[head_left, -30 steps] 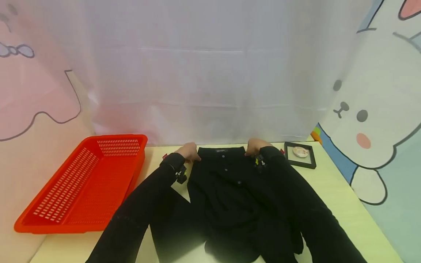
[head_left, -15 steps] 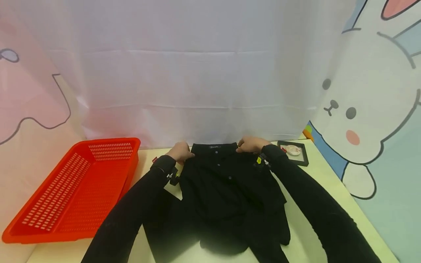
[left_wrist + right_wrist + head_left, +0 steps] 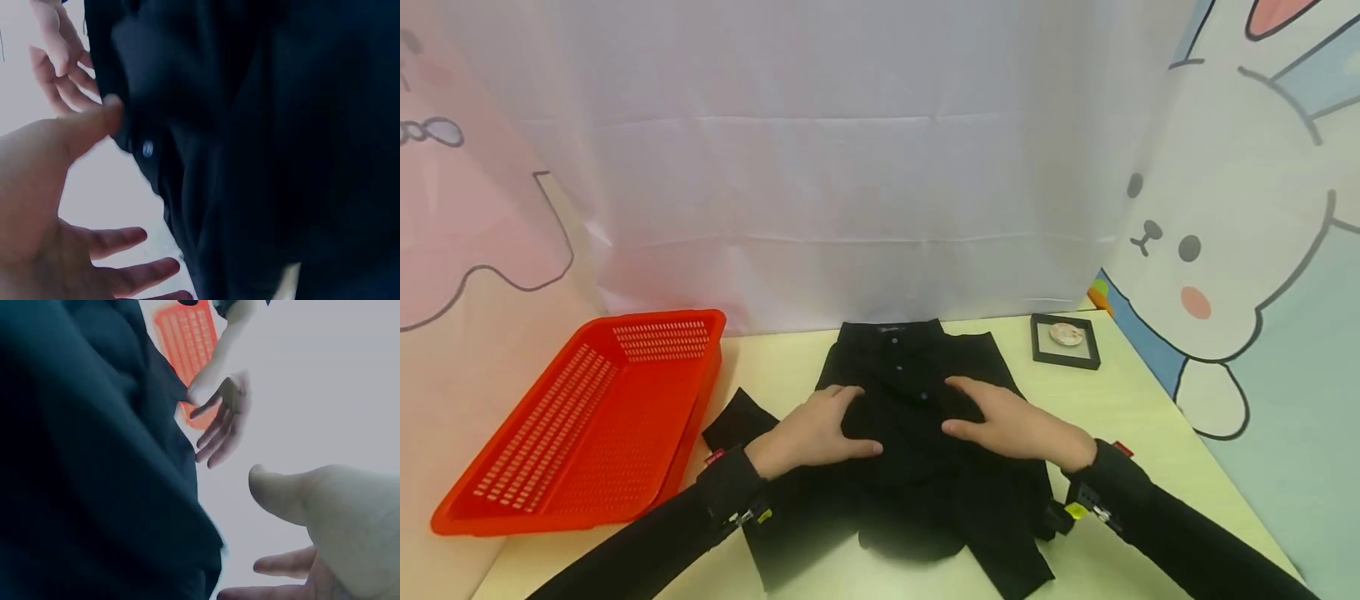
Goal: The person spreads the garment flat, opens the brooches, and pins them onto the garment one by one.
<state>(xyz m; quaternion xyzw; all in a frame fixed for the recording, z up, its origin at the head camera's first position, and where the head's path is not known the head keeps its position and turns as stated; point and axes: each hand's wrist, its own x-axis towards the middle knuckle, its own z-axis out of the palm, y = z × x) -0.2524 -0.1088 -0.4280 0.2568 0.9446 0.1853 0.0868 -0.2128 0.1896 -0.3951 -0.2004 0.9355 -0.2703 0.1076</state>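
Your left hand (image 3: pixel 808 433) is lying flat on the black shirt (image 3: pixel 917 450), left of the frame's centre in the head view, with the fingers stretched out and pointing toward the button placket. It is gripping nothing; the palm and straight fingers are pressing down on the cloth. In the left wrist view the same hand (image 3: pixel 44 206) is filling the lower left of the frame, thumb extended toward a small pale button (image 3: pixel 147 149) and the fingers spread loosely.

Your right hand (image 3: pixel 1018 427) is resting on the shirt just right of centre, fingers straight and slightly apart, also holding nothing. In the right wrist view it is showing at the lower right (image 3: pixel 331 531), open, with the thumb pointing left toward the dark fabric.

The shirt is lying on the pale table (image 3: pixel 1150 417) in the lower middle of the head frame, its collar toward the far edge and its buttoned front facing up. One dark sleeve end (image 3: pixel 733 421) is sticking out to the left of your left hand.

The red perforated basket (image 3: pixel 587 417) is sitting at the left of the frame, well apart from the shirt. A small black framed item (image 3: pixel 1066 340) with a pale round piece inside is lying at the upper right of the table, near the shirt's shoulder. A white curtain (image 3: pixel 850 167) is hanging behind the table.
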